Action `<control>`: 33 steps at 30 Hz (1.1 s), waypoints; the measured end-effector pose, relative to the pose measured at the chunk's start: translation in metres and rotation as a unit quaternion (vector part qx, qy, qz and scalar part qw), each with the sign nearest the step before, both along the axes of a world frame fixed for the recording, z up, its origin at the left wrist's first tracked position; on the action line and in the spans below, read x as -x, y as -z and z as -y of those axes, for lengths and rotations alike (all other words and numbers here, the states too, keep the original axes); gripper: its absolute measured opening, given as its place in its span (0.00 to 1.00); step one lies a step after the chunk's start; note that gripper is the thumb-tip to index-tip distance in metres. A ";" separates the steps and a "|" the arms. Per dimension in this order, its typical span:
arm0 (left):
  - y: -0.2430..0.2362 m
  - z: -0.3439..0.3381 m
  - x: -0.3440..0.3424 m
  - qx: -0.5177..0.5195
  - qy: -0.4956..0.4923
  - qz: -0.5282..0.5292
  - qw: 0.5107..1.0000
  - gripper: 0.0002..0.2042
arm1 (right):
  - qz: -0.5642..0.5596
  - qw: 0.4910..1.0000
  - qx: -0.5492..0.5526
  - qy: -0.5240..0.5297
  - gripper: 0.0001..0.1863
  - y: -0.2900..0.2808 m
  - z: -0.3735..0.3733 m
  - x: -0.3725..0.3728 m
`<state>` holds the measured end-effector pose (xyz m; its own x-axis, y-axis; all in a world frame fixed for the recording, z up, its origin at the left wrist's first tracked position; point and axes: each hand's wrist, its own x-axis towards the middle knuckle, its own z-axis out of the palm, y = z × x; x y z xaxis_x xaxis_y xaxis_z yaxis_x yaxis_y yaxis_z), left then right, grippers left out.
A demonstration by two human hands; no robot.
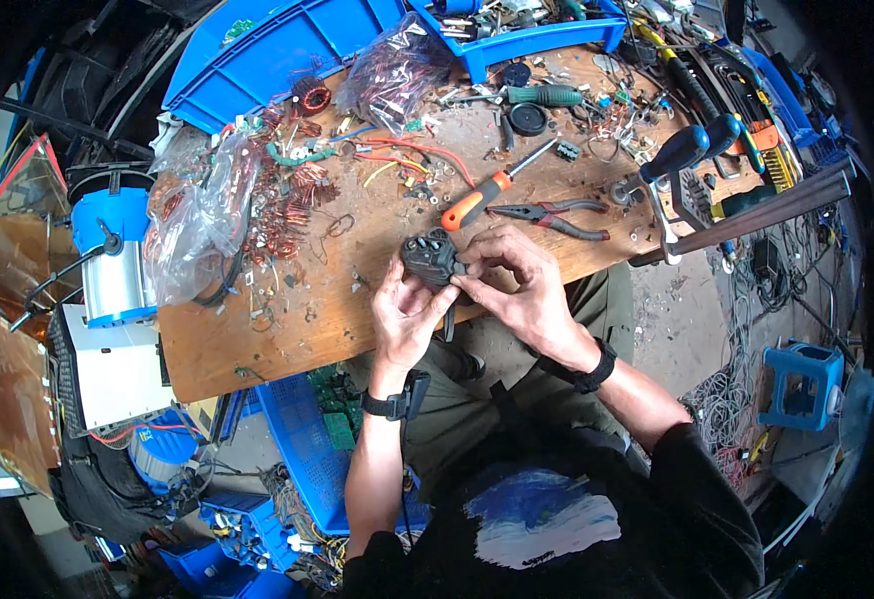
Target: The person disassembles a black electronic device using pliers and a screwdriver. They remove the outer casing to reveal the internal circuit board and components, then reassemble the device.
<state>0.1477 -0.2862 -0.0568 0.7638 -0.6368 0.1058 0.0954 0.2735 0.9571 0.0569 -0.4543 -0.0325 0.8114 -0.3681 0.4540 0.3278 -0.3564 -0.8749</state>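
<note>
Over the near edge of the bench, left hand is cradling the dark ribbed part, right is pinching its side, screwdriver and pliers crowding beyond, left side opener.

A black ribbed housing is held in the left hand over the near edge of a wooden workbench. Its right side is touched by the thumb and fingertips of the right hand; whether anything is pinched there cannot be told. Just beyond, an orange-and-black screwdriver is laid beside long-nose pliers. To the left, copper-wire coils are heaped near a clear plastic bag. Below, green circuit boards are contained in a blue plastic basket.
</note>
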 end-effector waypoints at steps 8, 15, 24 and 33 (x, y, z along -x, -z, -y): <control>0.002 -0.001 0.001 0.010 0.002 -0.003 1.000 0.32 | -0.028 0.999 -0.019 -0.041 0.14 -0.006 0.006 0.000; 0.002 -0.002 -0.003 -0.019 -0.015 0.015 1.000 0.29 | -0.029 0.993 -0.017 -0.117 0.14 -0.002 0.016 -0.003; 0.005 -0.002 -0.012 0.055 -0.025 -0.008 0.998 0.25 | -0.083 0.909 -0.398 -0.096 0.15 0.025 0.003 0.021; 0.007 -0.005 -0.014 0.070 -0.025 -0.082 0.994 0.29 | -0.094 0.900 -0.408 -0.124 0.14 0.026 0.020 0.015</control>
<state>0.1619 -0.2814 -0.0633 0.8086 -0.5852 0.0618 0.2307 0.4119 0.8815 0.0420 -0.4745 -0.0587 0.9485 -0.3143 -0.0386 0.1284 0.4931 -0.8604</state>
